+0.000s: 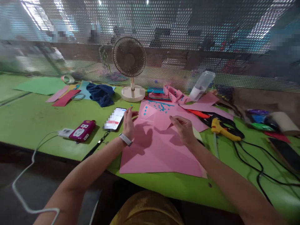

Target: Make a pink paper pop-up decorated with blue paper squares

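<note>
My right hand [184, 130] pinches the corner of a small pink paper piece [162, 121], which is partly lifted over a larger pink sheet [161, 157]. To its left, my left hand [129, 122] holds nothing, its fingers apart, just beside a lit phone [114, 119]. Small blue-green paper bits [162, 107] lie scattered on the pink paper beyond both hands. Right of my right hand are black-handled scissors [228, 125], partly covered by a yellow glue gun [223, 130] with a glue stick in it.
A desk fan [132, 93] stands at the back by a perforated metal screen [164, 62]. Left lie a dark blue cloth [100, 93], coloured papers [67, 97] and a purple power adapter [82, 131]. Black cables [260, 170] cross the right side, near another phone [284, 153].
</note>
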